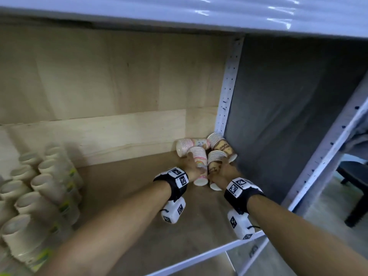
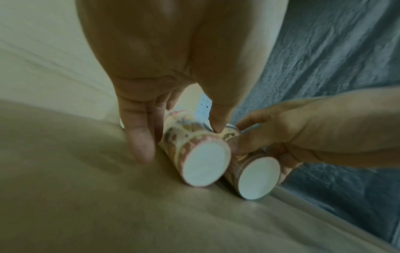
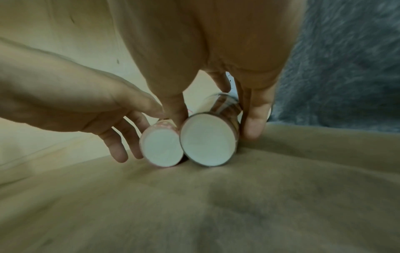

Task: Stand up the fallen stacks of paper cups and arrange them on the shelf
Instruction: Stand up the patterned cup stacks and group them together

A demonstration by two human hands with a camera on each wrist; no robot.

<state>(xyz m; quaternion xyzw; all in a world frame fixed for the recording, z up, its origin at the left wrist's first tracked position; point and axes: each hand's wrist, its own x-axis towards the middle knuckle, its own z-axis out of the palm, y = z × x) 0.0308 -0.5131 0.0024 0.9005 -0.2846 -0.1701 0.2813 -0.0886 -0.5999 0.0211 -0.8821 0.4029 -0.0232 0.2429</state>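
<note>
Head view: four fallen stacks of paper cups clustered right of centre in the frame, at the back right corner of the shelf point(image 1: 123, 188), against the grey cloth side panel point(image 1: 278, 116). Left hand point(image 1: 194, 166) laid over the near pink stack point(image 1: 199, 166), fingers around its side. Right hand point(image 1: 225, 172) clasping the near brown stack point(image 1: 215, 166). Both near stacks lying on their sides, touching, bases toward the camera. Behind them, a second pink stack point(image 1: 187, 145) and a second brown stack point(image 1: 221, 144), also on their sides. Upright plain cup stacks point(image 1: 39, 188) grouped at the lower left of the frame, well apart from the fallen ones.

Left wrist view: left hand point(image 2: 160, 82) at upper centre, thumb on one side of the pink stack point(image 2: 194, 154) and fingers point(image 2: 138, 137) on the other, grasping it. White base at centre frame. Just right of it the brown stack point(image 2: 255, 179), with the right hand point(image 2: 288, 133) curled around it.

Right wrist view: right hand point(image 3: 216, 59) at upper centre, thumb and fingers point(image 3: 255, 116) either side of the brown stack point(image 3: 207, 140), grasping it. Pink stack point(image 3: 162, 150) touching it on the left, left hand point(image 3: 86, 106) wrapped about it. Both stacks resting on the shelf board.
</note>
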